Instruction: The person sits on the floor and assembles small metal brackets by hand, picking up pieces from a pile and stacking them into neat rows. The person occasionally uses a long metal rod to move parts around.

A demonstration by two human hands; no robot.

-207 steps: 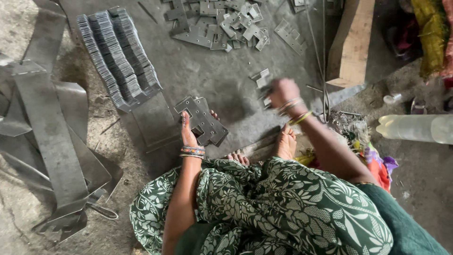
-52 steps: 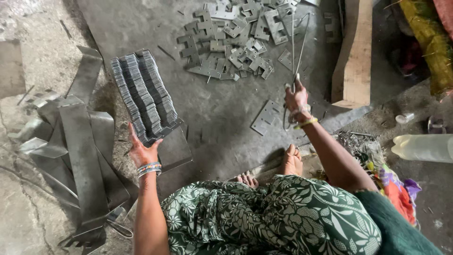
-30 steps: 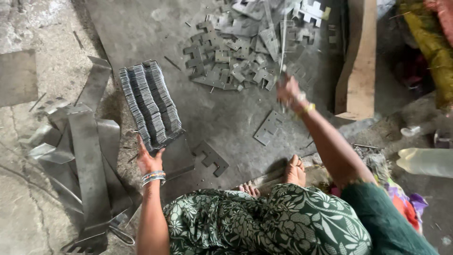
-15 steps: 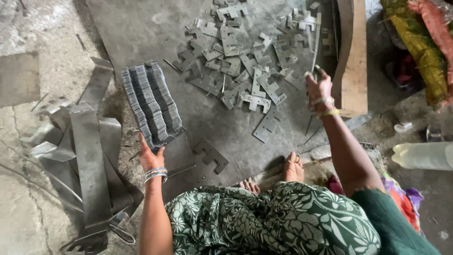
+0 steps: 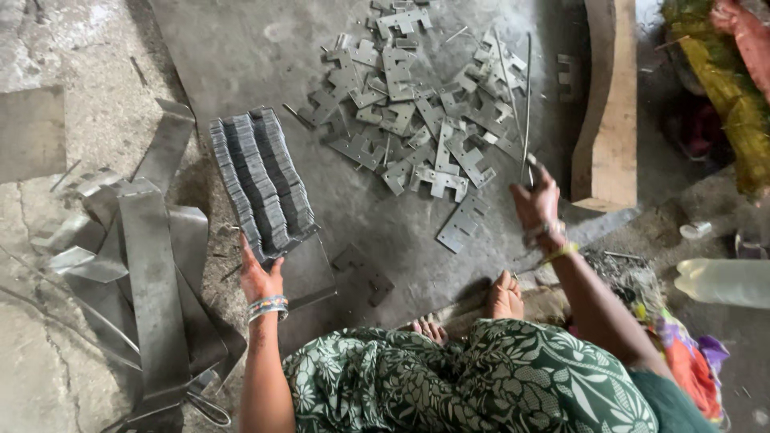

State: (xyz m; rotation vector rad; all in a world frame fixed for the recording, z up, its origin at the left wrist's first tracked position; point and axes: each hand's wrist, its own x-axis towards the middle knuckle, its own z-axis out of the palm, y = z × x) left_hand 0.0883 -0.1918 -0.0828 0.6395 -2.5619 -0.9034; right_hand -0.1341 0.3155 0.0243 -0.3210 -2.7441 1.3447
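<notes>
Seated on the grey concrete floor, bare feet tucked near the hem of a green leaf-patterned garment. Left hand, bangles at the wrist, resting with fingers spread open against the near end of a packed row of thin grey stamped metal plates standing on edge; touching that end, not gripping it. Right hand raised and closed around the lower end of a long thin metal rod, which runs up and away over a loose heap of flat grey notched metal brackets. Tip of the rod apparently among the brackets, though too thin to tell for sure. One single notched bracket lying apart, just left of the right hand. Another dark flat piece on the floor between the two hands. Bent grey sheet-metal strips piled to the left; a pale wooden block to the right of the heap; a clear plastic bottle lying at far right.
</notes>
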